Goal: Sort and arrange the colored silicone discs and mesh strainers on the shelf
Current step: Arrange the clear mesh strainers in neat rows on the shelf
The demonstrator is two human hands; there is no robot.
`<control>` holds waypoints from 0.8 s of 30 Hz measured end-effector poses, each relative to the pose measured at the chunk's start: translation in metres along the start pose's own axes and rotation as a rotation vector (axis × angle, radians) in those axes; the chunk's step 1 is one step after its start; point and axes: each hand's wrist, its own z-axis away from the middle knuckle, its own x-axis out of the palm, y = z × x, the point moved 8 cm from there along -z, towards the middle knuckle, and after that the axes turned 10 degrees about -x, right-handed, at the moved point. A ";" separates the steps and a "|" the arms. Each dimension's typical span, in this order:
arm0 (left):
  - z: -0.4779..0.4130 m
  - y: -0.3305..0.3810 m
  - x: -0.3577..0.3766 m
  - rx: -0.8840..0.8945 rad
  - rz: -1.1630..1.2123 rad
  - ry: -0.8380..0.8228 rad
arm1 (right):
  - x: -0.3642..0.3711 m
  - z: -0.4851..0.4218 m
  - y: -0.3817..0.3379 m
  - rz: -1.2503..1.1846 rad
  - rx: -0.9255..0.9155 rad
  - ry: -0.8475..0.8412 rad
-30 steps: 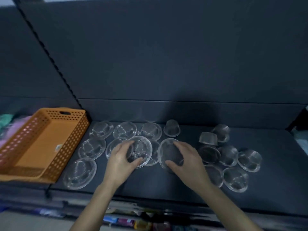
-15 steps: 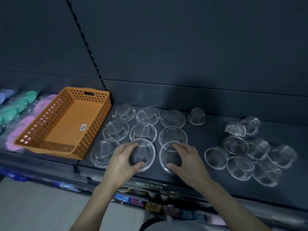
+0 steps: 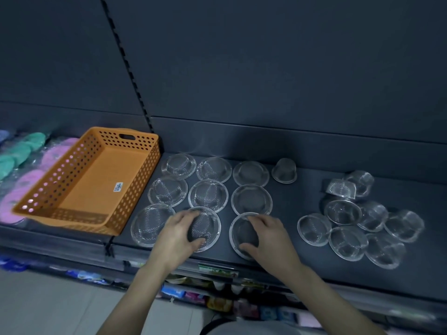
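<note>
On a dark grey shop shelf [image 3: 290, 240], nine shallow round mesh strainers [image 3: 208, 195] now sit in a neat three-by-three block; a second ago the middle ones overlapped. The left hand [image 3: 177, 234] curls over the front middle strainer [image 3: 211, 220] and grips its rim. The right hand [image 3: 271, 235] grips the front right strainer [image 3: 238, 229] likewise. Deeper cup-shaped mesh strainers [image 3: 348, 240] lie jumbled well to the right, probably next to sort. An orange perforated plastic basket [image 3: 92, 187] stands left, with pink and green silicone discs [image 3: 21, 182] beyond it.
</note>
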 end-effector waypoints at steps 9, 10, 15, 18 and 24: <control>-0.003 -0.001 0.001 0.007 -0.020 -0.028 | 0.007 -0.002 -0.001 0.067 -0.005 -0.047; -0.003 0.000 0.001 0.004 -0.019 -0.034 | 0.008 -0.003 -0.001 0.067 -0.008 -0.058; -0.007 0.007 -0.004 0.000 0.010 -0.044 | 0.001 -0.007 0.000 -0.008 0.001 -0.027; -0.018 0.013 -0.011 0.019 0.005 -0.014 | -0.012 -0.014 0.010 -0.060 0.061 0.038; -0.029 0.023 0.002 0.040 -0.067 -0.097 | 0.005 -0.010 0.014 -0.119 0.130 -0.043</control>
